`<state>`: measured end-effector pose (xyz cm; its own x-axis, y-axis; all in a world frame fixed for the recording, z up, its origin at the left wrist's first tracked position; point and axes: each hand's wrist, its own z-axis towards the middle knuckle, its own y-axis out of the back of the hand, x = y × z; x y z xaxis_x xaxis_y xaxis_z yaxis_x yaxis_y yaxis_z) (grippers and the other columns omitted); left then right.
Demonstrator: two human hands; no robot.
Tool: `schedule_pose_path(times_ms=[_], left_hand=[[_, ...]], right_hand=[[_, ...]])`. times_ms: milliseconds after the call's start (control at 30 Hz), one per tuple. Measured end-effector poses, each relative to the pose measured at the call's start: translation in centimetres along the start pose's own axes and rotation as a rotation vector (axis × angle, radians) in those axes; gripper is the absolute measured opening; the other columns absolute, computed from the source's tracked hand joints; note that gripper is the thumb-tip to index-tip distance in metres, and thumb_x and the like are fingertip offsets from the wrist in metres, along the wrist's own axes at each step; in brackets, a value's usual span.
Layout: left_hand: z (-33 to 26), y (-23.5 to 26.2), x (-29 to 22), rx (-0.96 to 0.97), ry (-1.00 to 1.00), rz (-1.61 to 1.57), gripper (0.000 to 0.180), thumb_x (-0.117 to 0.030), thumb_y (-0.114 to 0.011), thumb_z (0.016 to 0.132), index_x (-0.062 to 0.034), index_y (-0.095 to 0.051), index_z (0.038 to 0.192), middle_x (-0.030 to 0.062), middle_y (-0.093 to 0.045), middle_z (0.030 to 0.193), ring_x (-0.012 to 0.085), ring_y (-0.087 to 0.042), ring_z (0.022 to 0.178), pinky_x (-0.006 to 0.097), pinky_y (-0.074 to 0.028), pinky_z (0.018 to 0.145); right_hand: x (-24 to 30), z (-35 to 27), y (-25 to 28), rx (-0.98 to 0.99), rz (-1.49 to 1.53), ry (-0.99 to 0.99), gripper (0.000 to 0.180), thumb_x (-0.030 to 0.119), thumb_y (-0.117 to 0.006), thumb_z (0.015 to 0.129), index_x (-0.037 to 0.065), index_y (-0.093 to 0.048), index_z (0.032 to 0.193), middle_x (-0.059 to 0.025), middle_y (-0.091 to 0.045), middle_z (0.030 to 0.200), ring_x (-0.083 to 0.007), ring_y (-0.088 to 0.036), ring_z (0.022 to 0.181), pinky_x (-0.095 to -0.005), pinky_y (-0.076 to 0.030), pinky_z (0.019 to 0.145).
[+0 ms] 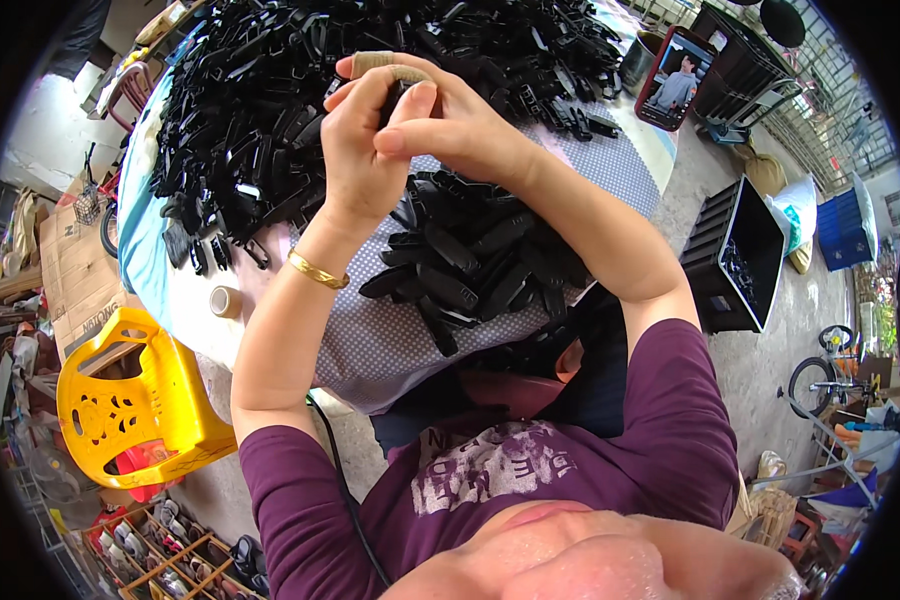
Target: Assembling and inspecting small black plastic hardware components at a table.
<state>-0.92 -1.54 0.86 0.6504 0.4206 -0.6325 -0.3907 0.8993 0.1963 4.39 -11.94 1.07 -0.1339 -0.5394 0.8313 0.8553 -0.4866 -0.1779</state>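
My left hand (357,165) and my right hand (460,125) meet over the table, both closed around a small black plastic part (396,100). Most of that part is hidden by my fingers and thumbs. Tan tape (374,62) wraps some fingertips. Behind my hands spreads a big heap of black plastic pieces (260,130), some with shiny edges. Closer to me, between my forearms, lies a smaller pile of longer, rounded black pieces (470,265).
The table's dotted cloth (360,350) bears a tape roll (226,302) at left. A phone (677,78) stands at the far right edge, a metal cup (641,60) beside it. A yellow plastic chair (160,400) is at left. A black crate (735,255) rests on the floor at right.
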Motion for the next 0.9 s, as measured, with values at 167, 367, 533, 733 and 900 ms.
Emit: schedule_pose_path(times_ms=[167,367,533,733,900], left_hand=[[0.7,0.2,-1.3,-0.016,-0.21,0.144,0.013,-0.014,-0.064,0.08,-0.0006,-0.061,0.078,0.0046,-0.058,0.062,0.0118,-0.054,0.055,0.023,-0.043,0.054],[0.6,-0.2,-1.2,-0.068,-0.132,0.024,0.014,-0.013,-0.065,0.079,0.0,-0.063,0.074,0.0035,-0.058,0.06,0.0096,-0.055,0.055,0.021,-0.043,0.053],[0.6,0.7,-1.8,0.102,0.243,-0.171,0.016,-0.013,-0.06,0.084,0.0014,-0.063,0.09,0.0019,-0.062,0.074,0.0049,-0.053,0.063,0.018,-0.042,0.057],[-0.9,-0.5,-3.0,0.492,-0.194,0.136,0.022,-0.019,-0.062,0.083,-0.0036,-0.064,0.099,0.0076,-0.061,0.077,0.017,-0.055,0.066,0.027,-0.045,0.062],[-1.0,-0.4,-2.8,0.613,-0.308,0.14,0.027,-0.031,-0.064,0.079,-0.0081,-0.064,0.095,0.0111,-0.06,0.081,0.0293,-0.058,0.074,0.035,-0.048,0.066]], right_hand=[[1.1,-0.6,-0.9,-0.022,0.103,0.012,0.052,0.013,-0.07,0.068,0.0,-0.053,0.115,-0.011,-0.058,0.109,-0.0171,-0.056,0.101,-0.0299,-0.044,0.091],[0.8,-0.6,-1.1,-0.073,0.154,-0.025,0.051,0.016,-0.071,0.069,-0.001,-0.054,0.114,-0.0099,-0.058,0.109,-0.0166,-0.056,0.101,-0.0285,-0.043,0.091],[1.0,0.7,3.2,0.098,-0.126,-0.023,0.05,0.027,-0.058,0.084,-0.002,-0.046,0.123,-0.0155,-0.055,0.118,-0.0209,-0.054,0.108,-0.0321,-0.042,0.094],[1.5,0.2,15.5,-0.711,-1.528,0.051,0.021,0.024,-0.063,0.075,0.004,-0.068,0.078,-0.016,-0.064,0.074,-0.0307,-0.064,0.073,-0.037,-0.05,0.066],[2.5,0.5,13.8,-0.598,-1.922,-0.453,0.021,0.023,-0.06,0.079,0.006,-0.067,0.089,-0.0132,-0.065,0.086,-0.0259,-0.064,0.081,-0.0351,-0.05,0.073]])
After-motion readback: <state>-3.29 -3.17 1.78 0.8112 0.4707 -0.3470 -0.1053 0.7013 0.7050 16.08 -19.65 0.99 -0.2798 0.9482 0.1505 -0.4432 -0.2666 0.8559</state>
